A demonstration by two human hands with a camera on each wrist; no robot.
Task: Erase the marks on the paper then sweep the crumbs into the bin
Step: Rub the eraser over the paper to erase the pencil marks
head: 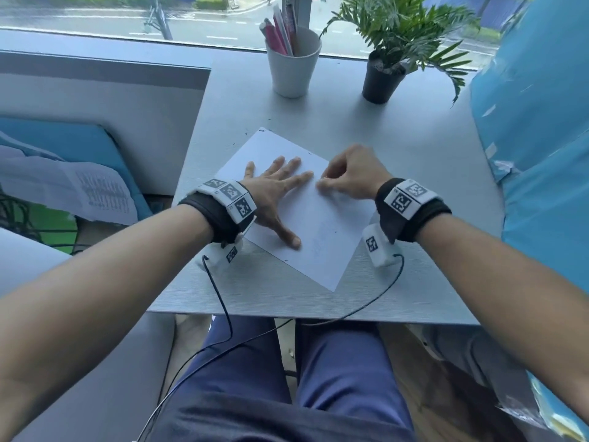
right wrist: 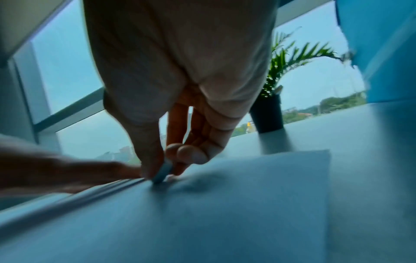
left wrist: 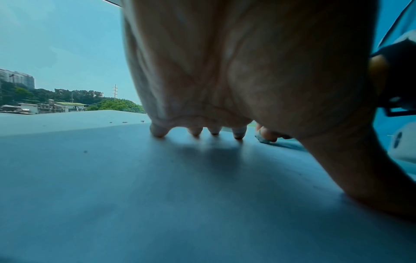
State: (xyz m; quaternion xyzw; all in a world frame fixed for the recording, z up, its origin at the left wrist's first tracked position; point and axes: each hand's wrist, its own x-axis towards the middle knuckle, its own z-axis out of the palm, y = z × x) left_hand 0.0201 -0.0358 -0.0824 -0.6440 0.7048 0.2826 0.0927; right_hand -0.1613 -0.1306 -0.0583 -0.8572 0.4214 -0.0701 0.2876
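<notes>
A white sheet of paper lies askew on the grey table. Faint pencil marks show on its near part. My left hand lies flat on the paper with fingers spread, pressing it down. My right hand pinches a small pale eraser between thumb and fingers, its lower edge on the paper just beside my left fingertips. The same eraser shows past my left fingertips in the left wrist view. Dark crumbs lie by the paper's far corner. No bin is in view.
A white cup of pens and a black potted plant stand at the table's far edge by the window. A blue covered object rises along the right side. Papers lie left of the table, and cables hang over its near edge.
</notes>
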